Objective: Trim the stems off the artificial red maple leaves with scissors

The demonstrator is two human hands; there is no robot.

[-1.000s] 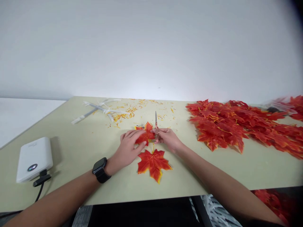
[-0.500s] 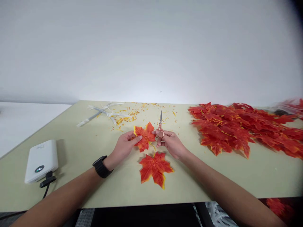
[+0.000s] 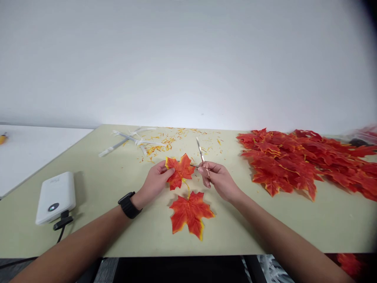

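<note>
My left hand (image 3: 158,177) pinches the left side of a red artificial maple leaf (image 3: 180,171) with yellow edges, thumb on top. A thin yellow stem (image 3: 186,187) links it to a second maple leaf (image 3: 191,215), which hangs or lies nearer to me. In my right hand (image 3: 219,179) is a pair of scissors (image 3: 200,152) with copper-coloured handles. Its blades are spread, one pointing away from me and the other reaching left to the held leaf's right edge. Part of the handles is hidden by my fingers.
A large heap of red maple leaves (image 3: 281,157) covers the table's right side. Yellow and orange clippings (image 3: 159,148) lie scattered toward the back, beside grey-white strips (image 3: 126,140). On the left is a white power bank (image 3: 55,196) with a black cable (image 3: 61,234).
My right hand has moved slightly right and the scissors have opened, one blade now toward the leaf. The lower leaf has shifted a little left. My left hand keeps its hold.
</note>
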